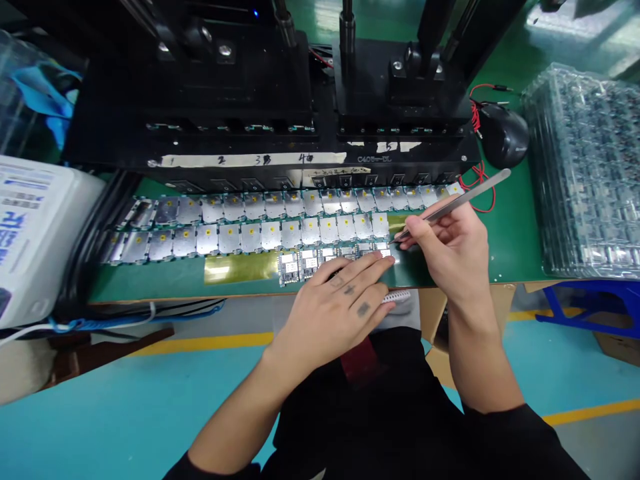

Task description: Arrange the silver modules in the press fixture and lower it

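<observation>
Far left of the grips, white box at the end of the green counter. Left of the left hand, gold tape strip lying flat on the counter, below two rows of foil-covered circuit boards with yellow dots. Left hand: grip open, fingers lying across a short row of bare circuit boards nearest the counter edge. Right hand: grip closed on steel tweezers, tips just beside the right end of that bare row, near a second gold strip. Ahead of the grips, black fixture with numbered tape. Right of the right hand, red wires, black computer mouse, then a stack of clear plastic trays.
</observation>
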